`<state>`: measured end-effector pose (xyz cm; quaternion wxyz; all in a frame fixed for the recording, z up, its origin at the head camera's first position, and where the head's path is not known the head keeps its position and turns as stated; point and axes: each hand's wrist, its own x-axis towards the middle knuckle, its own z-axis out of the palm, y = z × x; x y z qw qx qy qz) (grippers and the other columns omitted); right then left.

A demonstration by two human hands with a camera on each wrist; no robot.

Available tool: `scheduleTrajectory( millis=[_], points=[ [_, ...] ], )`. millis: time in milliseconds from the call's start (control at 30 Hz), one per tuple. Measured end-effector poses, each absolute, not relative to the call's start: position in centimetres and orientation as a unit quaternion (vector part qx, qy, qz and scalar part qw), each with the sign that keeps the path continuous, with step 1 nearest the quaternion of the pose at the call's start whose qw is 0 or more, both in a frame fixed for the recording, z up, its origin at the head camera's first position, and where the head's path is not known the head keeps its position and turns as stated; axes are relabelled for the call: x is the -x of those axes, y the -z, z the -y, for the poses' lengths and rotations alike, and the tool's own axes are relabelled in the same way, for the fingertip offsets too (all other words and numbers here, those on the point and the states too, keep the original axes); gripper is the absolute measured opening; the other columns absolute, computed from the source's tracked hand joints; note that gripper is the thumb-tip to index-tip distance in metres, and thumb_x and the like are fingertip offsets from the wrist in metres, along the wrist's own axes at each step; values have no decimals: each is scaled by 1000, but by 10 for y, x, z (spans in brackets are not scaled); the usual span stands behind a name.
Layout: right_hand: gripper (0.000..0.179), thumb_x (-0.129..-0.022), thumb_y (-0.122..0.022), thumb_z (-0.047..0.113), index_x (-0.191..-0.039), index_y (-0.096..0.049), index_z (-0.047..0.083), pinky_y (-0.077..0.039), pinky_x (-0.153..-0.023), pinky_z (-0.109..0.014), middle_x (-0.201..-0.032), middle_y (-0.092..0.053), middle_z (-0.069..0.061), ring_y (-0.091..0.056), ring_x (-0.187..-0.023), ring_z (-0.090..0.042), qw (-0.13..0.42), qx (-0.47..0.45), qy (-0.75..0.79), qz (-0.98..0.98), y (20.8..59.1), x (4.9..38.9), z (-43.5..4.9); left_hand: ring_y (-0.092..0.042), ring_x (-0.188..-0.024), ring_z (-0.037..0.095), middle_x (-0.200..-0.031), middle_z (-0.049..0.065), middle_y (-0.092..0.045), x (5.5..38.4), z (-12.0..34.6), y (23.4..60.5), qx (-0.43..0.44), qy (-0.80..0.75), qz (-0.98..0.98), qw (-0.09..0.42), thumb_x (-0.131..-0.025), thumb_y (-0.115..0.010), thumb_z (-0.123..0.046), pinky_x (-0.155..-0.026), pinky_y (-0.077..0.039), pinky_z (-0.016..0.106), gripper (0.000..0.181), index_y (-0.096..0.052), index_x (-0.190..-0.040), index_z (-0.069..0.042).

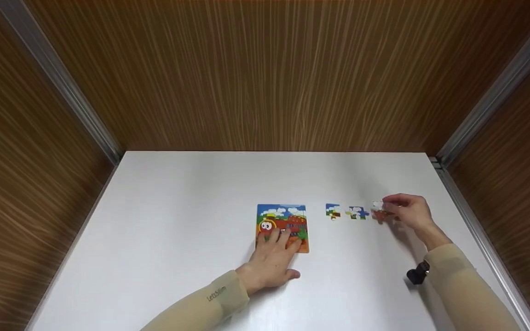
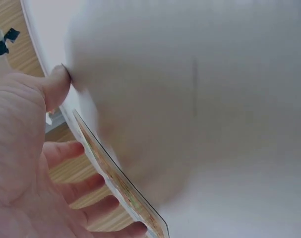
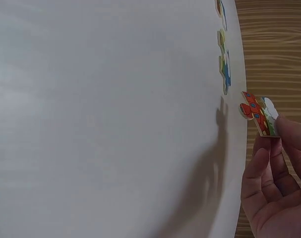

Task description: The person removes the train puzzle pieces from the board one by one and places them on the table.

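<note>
A puzzle board [image 1: 283, 214] with a red cartoon train lies on the white table. My left hand [image 1: 270, 264] rests its spread fingertips on the lower part of this picture, with the thumb out to the side. In the left wrist view the fingertips touch the board [image 2: 123, 183] near its edge. Off to the right, my right hand [image 1: 412, 212] pinches a puzzle piece [image 3: 262, 116] between thumb and fingers. White cloud and red train parts show on that piece. Two more pieces lie in a row to its left, a left one [image 1: 333, 211] and a middle one [image 1: 357, 213].
The white table [image 1: 164, 220] is bounded by a wood-grain panel [image 1: 274, 78] at the back and similar panels on both sides. A small black object [image 1: 417, 274] is beside the right sleeve.
</note>
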<state>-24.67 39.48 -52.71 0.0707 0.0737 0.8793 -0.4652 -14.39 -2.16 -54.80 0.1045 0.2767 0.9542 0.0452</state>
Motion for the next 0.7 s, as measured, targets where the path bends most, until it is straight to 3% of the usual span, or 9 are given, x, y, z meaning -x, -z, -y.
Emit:
scheduleTrajectory(
  millis=[133,433,700],
  points=[
    [39,-111,-71,21,-142,-72,-3,-59,-80,-27,-125,-82,-9,-71,-95,-7,80,-81,454,-884,527,248,-398,-42,-165,39,-179,12,-43,141,21,549,-274,-36,-957,91,-104,-69,-67,-127,-44,71,82,-46,-172,-27],
    [40,-115,-64,15,-146,-65,-10,-62,-85,-22,-122,-85,-21,-87,-101,-19,115,-77,469,-873,532,253,-400,-42,-166,40,-180,14,-42,140,23,549,-275,-38,-955,101,-106,-64,-67,-125,-44,76,80,-45,-173,-27],
    [34,-110,-70,14,-135,-74,-8,-59,-76,-20,-128,-80,-27,-77,-91,-13,94,-77,400,-908,537,258,-394,-42,-166,40,-181,14,-42,142,24,551,-268,-46,-956,110,-106,-66,-65,-126,-43,77,80,-45,-173,-28]
  ],
)
